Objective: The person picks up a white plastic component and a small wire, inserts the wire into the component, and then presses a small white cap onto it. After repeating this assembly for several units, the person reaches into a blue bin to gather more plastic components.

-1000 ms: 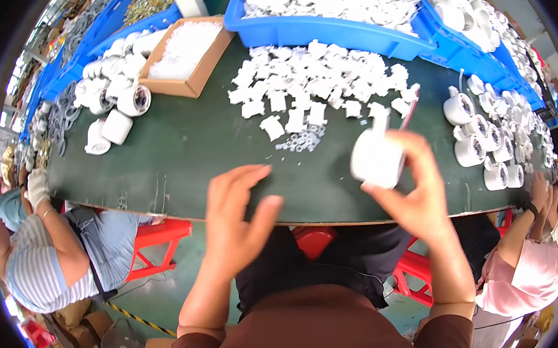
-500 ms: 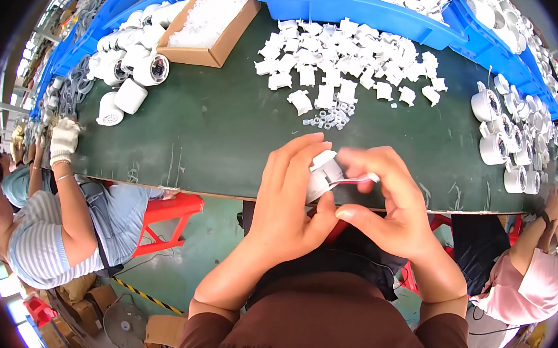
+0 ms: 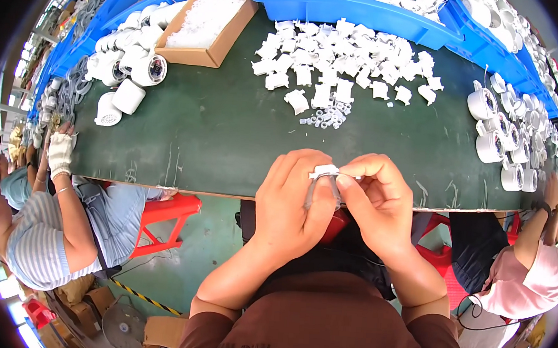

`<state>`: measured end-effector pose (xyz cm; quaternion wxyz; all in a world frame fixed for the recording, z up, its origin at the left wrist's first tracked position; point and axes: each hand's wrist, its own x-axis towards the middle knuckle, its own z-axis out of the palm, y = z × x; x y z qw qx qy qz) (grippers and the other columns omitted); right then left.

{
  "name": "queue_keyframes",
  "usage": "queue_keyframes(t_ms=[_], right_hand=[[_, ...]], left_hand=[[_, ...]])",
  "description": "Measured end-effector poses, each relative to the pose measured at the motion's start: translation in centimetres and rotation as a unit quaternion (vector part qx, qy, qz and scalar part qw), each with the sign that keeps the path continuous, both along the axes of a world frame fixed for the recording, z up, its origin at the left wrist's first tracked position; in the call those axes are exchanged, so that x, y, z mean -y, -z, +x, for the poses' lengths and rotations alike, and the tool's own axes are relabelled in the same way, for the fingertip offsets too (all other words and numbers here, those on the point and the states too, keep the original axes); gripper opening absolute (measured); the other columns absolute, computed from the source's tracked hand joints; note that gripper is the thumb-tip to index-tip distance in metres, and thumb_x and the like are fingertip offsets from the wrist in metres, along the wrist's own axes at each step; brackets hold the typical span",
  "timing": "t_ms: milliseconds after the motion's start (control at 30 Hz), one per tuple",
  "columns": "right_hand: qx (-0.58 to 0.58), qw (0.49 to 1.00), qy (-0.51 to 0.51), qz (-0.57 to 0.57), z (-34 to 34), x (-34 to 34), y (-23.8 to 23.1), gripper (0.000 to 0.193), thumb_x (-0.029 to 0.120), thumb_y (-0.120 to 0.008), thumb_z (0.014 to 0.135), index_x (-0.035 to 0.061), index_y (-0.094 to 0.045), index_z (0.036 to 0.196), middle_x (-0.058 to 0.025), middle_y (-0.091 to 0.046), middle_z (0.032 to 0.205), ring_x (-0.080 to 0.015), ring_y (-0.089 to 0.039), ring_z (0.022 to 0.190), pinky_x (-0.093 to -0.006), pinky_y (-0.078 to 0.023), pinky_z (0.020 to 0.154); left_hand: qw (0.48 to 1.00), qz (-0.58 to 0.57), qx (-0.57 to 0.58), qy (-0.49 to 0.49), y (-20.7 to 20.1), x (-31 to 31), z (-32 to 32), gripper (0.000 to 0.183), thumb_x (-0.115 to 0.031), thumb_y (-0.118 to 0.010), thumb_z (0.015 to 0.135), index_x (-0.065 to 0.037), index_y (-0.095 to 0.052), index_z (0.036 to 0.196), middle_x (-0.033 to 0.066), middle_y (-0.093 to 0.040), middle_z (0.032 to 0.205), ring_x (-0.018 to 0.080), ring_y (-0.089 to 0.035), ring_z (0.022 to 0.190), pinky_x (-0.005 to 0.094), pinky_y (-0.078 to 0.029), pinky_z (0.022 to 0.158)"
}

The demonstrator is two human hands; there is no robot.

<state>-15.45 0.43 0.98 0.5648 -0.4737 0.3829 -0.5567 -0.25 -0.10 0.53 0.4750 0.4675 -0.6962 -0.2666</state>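
Observation:
In front of my body, just over the table's near edge, a small white plastic housing (image 3: 325,170) is held between my two hands. My left hand (image 3: 286,203) wraps round its left side, thumb across the front. At its right end, my right hand (image 3: 380,204) pinches with thumb and forefinger, other fingers curled. Most of the housing is hidden by the fingers, and its thin wire cannot be made out. Beyond my hands lie several small clear plastic rings (image 3: 327,117) and a spread of white plastic brackets (image 3: 355,60).
Blue bins (image 3: 361,15) of white parts line the back of the green table (image 3: 224,131). A cardboard box (image 3: 190,56) of clear pieces stands far left beside white round lamp housings (image 3: 129,95). More white housings (image 3: 490,148) stand right. Co-workers sit on both sides.
My right hand has closed in from the loose white-tipped wire to a pinch on the housing's right end. Both hands sit slightly lower, and the housing has turned.

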Motion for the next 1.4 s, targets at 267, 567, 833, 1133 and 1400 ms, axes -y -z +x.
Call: queue_keyframes(t_ms=[267, 567, 833, 1133, 1400], right_hand=[[-0.025, 0.999, -0.031, 0.004, -0.7, 0.3, -0.3, 0.011, -0.002, -0.062, 0.098, 0.0018, -0.062, 0.109, -0.0016, -0.065, 0.099, -0.0074, -0.061, 0.089, -0.0261, -0.05, 0.08], [-0.582, 0.771, 0.122, -0.229, -8.7, 9.4, -1.0, 0.019, 0.002, -0.067, 0.089, 0.0055, -0.068, 0.108, -0.0087, -0.066, 0.109, -0.0253, -0.063, 0.096, -0.0334, -0.051, 0.082], [-0.579, 0.784, 0.069, -0.214, -10.6, 9.2, -0.4, 0.011, 0.0, -0.066, 0.089, 0.0032, -0.067, 0.099, -0.0112, -0.067, 0.113, -0.0309, -0.066, 0.104, -0.0364, -0.053, 0.087], [-0.566, 0.807, 0.094, -0.139, -9.3, 4.3, -1.7, 0.029, -0.005, -0.064, 0.089, 0.004, -0.065, 0.116, -0.0132, -0.067, 0.112, -0.0344, -0.063, 0.109, -0.0391, -0.051, 0.093], [-0.622, 0.776, 0.062, -0.083, -9.1, 1.9, -2.8, 0.029, 0.0, -0.066, 0.089, 0.0057, -0.069, 0.117, -0.0116, -0.065, 0.099, -0.0279, -0.064, 0.094, -0.0342, -0.051, 0.081]], left_hand=[[0.999, -0.011, -0.011, 0.033, 0.0, 0.3, 0.4, 0.012, -0.005, -0.056, 0.092, 0.002, -0.062, 0.1, 0.0172, -0.066, 0.105, 0.0322, -0.063, 0.092, 0.0393, -0.05, 0.083], [0.999, -0.041, 0.002, 0.013, 0.2, 0.1, 1.0, 0.01, -0.005, -0.06, 0.09, 0.001, -0.063, 0.098, 0.0163, -0.068, 0.1, 0.0306, -0.063, 0.092, 0.0388, -0.049, 0.082], [0.999, -0.033, 0.01, 0.003, 0.1, -0.2, 1.0, 0.01, -0.005, -0.06, 0.091, 0.0, -0.064, 0.099, 0.0166, -0.068, 0.102, 0.0305, -0.063, 0.091, 0.0384, -0.05, 0.081], [0.999, -0.041, 0.014, -0.012, 0.0, -0.2, 1.4, 0.01, -0.006, -0.058, 0.095, 0.002, -0.064, 0.098, 0.0164, -0.068, 0.103, 0.0274, -0.063, 0.089, 0.0352, -0.05, 0.079], [0.997, -0.009, -0.013, -0.073, 0.1, -0.4, 1.6, 0.011, -0.006, -0.057, 0.097, 0.002, -0.064, 0.1, 0.015, -0.068, 0.105, 0.0238, -0.064, 0.09, 0.0325, -0.05, 0.081]])
